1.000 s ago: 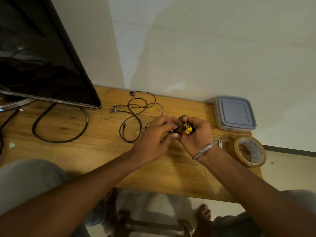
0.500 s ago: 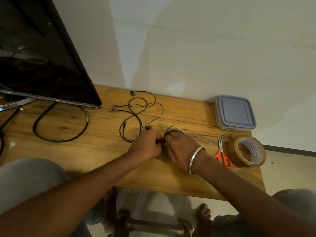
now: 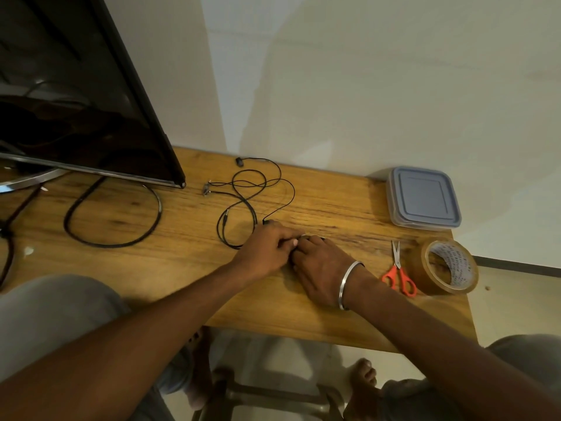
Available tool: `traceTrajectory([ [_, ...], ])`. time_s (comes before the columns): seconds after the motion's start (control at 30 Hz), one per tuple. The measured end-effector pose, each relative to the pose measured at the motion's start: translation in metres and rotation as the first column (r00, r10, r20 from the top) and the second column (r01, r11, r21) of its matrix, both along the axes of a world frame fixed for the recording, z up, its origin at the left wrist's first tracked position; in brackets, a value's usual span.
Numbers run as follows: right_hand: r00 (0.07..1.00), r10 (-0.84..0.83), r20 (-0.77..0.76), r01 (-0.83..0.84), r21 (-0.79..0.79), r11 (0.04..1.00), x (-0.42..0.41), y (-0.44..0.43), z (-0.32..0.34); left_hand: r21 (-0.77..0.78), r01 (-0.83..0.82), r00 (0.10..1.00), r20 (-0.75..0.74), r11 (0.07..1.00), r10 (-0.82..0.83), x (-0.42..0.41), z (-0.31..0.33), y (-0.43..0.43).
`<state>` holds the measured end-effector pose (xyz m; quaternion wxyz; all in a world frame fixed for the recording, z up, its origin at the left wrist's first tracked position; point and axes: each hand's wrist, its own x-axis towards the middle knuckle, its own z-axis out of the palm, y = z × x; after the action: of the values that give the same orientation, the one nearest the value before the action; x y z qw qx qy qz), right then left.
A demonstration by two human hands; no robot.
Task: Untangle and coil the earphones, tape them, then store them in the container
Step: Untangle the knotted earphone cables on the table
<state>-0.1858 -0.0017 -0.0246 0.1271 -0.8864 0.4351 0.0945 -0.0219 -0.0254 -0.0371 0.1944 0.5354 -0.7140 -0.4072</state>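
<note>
Rests both hands together, touching at the fingertips, near the centre of the light-brown wooden table [image 3: 288, 308]. Curls the left hand [image 3: 267, 247] knuckles-up, fingers tucked under; cannot tell what they pinch. Lays the right hand [image 3: 321, 268], plain steel bangle [image 3: 349, 284] on the wrist, palm-down with fairly straight fingers over a small dark thing barely visible at 12 o'clock of the fingertips; cannot tell what it is.

Shows the thin black wired earphones [image 3: 243, 192] in loose tangled loops flat on the table at 11 o'clock of the hands, one strand running down to the left knuckles. Shows the square grey-blue lidded plastic container [image 3: 423, 197] closed at 2 o'clock, by the wall, well apart from the hands. Places the orange-handled scissors [image 3: 397, 275] at 3 o'clock of the right hand, blades pointing to 12, just beside the brown packing-tape roll [image 3: 444, 267]. Puts the large black flat screen [image 3: 76, 101] at 10 o'clock, a thick black cable [image 3: 113, 245] looped on the table before it.
</note>
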Motion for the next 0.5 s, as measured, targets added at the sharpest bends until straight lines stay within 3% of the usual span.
traceTrajectory([
  [0.3, 0.994, -0.03, 0.105, 0.031, -0.001, 1.0, -0.005, -0.001, -0.001, -0.008, -0.09, 0.994, 0.064, 0.996, 0.09, 0.0, -0.008, 0.005],
  [0.5, 0.978, -0.082, 0.192, 0.097, -0.07, 0.993, -0.002, 0.011, -0.005, 0.017, -0.154, 0.988, 0.007, 0.988, 0.154, -0.001, -0.005, 0.007],
])
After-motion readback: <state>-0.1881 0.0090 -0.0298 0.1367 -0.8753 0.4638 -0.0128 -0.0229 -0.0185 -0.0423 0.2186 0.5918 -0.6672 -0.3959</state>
